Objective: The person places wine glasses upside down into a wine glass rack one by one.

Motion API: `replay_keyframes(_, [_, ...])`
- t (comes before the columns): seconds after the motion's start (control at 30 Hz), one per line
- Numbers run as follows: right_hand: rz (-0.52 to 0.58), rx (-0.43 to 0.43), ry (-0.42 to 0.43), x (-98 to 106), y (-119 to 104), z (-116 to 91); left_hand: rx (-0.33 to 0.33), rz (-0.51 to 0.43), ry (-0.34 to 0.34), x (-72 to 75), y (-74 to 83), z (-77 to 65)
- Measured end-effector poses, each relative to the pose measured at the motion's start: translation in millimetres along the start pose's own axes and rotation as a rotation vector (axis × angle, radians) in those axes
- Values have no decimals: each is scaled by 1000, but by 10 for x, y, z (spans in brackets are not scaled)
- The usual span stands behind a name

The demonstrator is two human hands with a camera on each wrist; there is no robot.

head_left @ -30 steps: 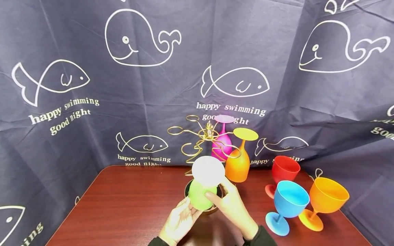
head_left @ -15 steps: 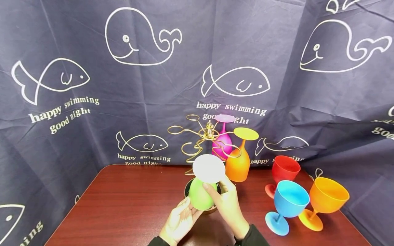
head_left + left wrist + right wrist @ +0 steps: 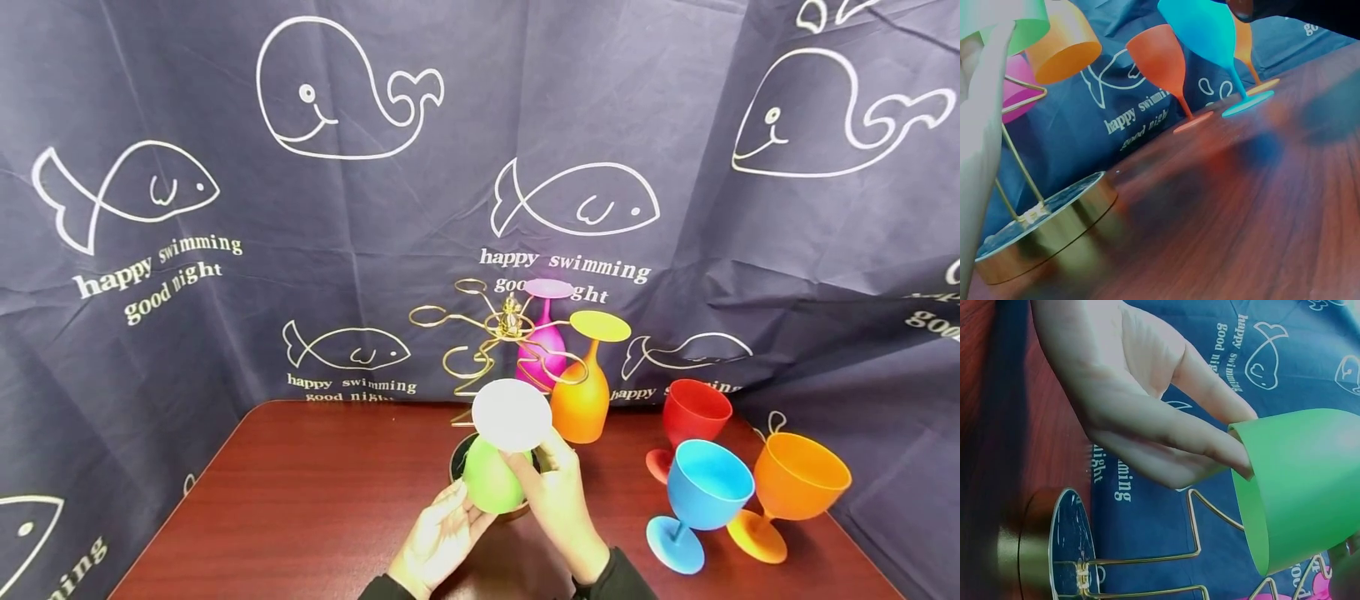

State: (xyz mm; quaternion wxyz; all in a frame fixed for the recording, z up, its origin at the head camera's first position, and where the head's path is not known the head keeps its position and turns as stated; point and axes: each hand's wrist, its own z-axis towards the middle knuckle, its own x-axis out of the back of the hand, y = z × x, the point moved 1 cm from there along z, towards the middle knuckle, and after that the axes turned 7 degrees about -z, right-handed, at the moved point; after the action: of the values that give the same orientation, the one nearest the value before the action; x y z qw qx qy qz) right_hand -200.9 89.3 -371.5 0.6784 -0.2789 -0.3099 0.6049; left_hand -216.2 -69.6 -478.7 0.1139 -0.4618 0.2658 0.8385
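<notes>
Since a second ago, the right hand [image 3: 558, 500] has moved up the upside-down green goblet [image 3: 495, 483], its thumb now nearer the pale base. That hand grips the upper bowl, while the left hand [image 3: 442, 533] pinches the rim. A dark fish-print cloth [image 3: 390, 208] hangs beyond the reddish desk [image 3: 322, 483]. Just beyond the green goblet stands a gold rack [image 3: 510, 322], a magenta goblet [image 3: 542, 352] and an inverted orange one [image 3: 581, 404] hanging on its right; three more goblets [image 3: 708, 483] stand far right

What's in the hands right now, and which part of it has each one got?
The upside-down green goblet. The left hand holds it at the rim; the right hand grips the bowl's upper end, near the foot.
</notes>
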Motion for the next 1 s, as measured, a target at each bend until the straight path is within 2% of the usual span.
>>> replay_keyframes(0.13, [8,-1,-7,12,-1,4,41,80,56,-6,58,3])
replay_keyframes(0.27, [-1,-6,4,38,-1,9,114,184,119,-27,161,4])
replay_keyframes(0.43, [-4,26,13,57,5,20,187,453,95,-98,346,19])
replay_keyframes(0.5, [2,37,13,57,6,20,201,603,118,-147,427,7])
replay_keyframes(0.6, [14,37,12,57,5,20,212,847,188,-231,543,-5])
replay_keyframes(0.7, [22,29,16,53,-36,20,207,1174,244,-305,657,7])
replay_keyframes(0.77, [12,28,18,47,-114,26,156,1400,259,-356,724,13])
replay_keyframes(0.87, [-7,30,22,39,-230,31,33,1769,290,-439,814,-5])
replay_keyframes(1.0, [-10,9,17,33,-278,32,-125,2149,320,-538,901,-30])
